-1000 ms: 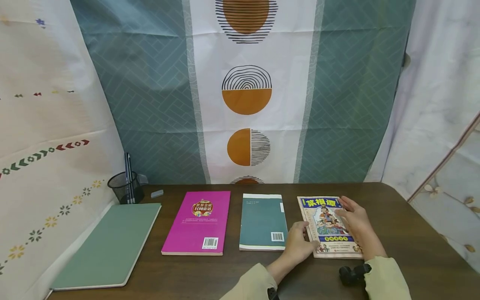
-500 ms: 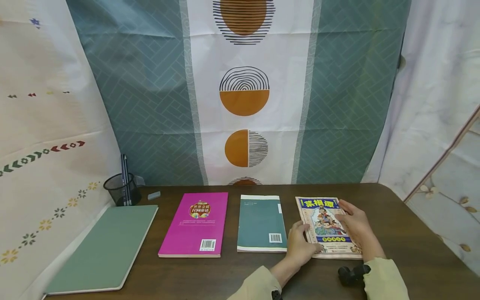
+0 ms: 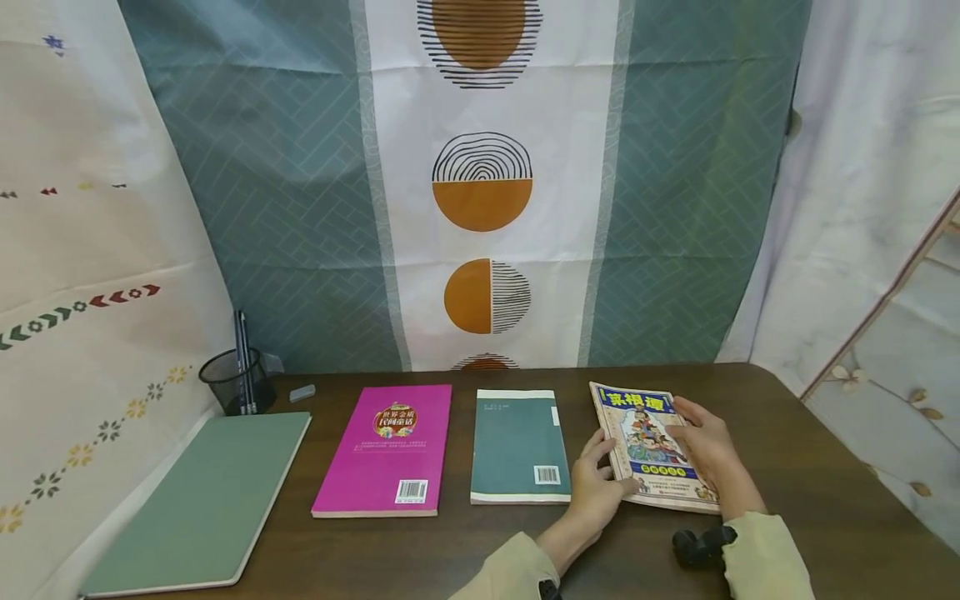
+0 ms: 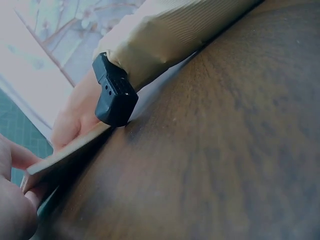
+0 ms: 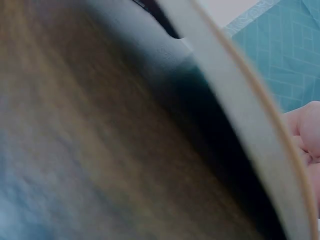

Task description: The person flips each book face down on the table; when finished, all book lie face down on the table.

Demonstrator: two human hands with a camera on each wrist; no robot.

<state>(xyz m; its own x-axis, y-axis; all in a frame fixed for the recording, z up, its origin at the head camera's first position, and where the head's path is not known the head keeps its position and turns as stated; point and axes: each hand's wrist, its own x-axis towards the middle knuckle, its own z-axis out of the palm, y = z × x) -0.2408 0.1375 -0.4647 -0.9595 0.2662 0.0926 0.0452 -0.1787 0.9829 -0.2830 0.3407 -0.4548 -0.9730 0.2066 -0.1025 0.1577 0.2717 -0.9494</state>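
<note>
While its near edge is tilted off the tabletop (image 3: 810, 467), both hands grip the illustrated book (image 3: 651, 442): left hand (image 3: 594, 483) at nine o'clock, right hand (image 3: 708, 442) at three, steadying it

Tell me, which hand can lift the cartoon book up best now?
Probably the left hand: its fingers are at the lifted left edge of the cartoon book, seemingly tucked under it. The right hand only holds the right side.
</note>
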